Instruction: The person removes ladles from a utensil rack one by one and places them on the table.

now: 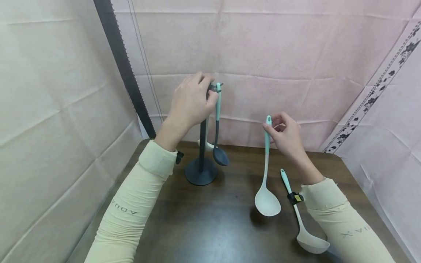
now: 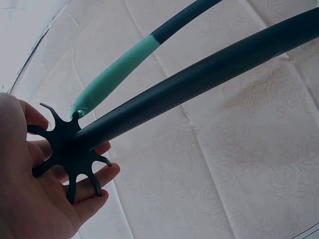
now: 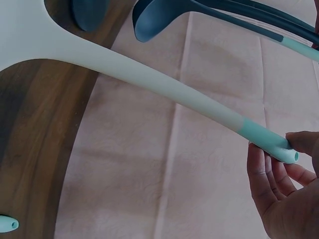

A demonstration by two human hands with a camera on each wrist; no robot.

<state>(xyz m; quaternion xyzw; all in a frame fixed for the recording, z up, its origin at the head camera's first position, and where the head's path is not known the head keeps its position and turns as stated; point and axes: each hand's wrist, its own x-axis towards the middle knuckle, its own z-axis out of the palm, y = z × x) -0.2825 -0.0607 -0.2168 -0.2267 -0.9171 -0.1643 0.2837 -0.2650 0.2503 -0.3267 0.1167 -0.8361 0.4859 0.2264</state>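
Note:
My left hand (image 1: pixel 194 98) holds the top of a dark utensil stand (image 1: pixel 202 146); in the left wrist view its fingers reach around the hooked wheel (image 2: pixel 64 144). From one hook hangs a dark ladle (image 1: pixel 221 157) with a mint handle, seen again in the right wrist view. A white utensil (image 1: pixel 209 146) hangs partly hidden behind the pole. Over to the right, my right hand (image 1: pixel 287 137) pinches the mint handle end of a white ladle (image 1: pixel 268 202) between thumb and fingers. That ladle hangs bowl down over the table.
Another white ladle (image 1: pixel 310 241) with a mint handle lies on the brown wooden table (image 1: pixel 210 226), beside and partly under the right forearm. Pale cloth (image 1: pixel 263 47) rises behind the table and along both sides. A black strip (image 1: pixel 126 69) runs down the back left corner.

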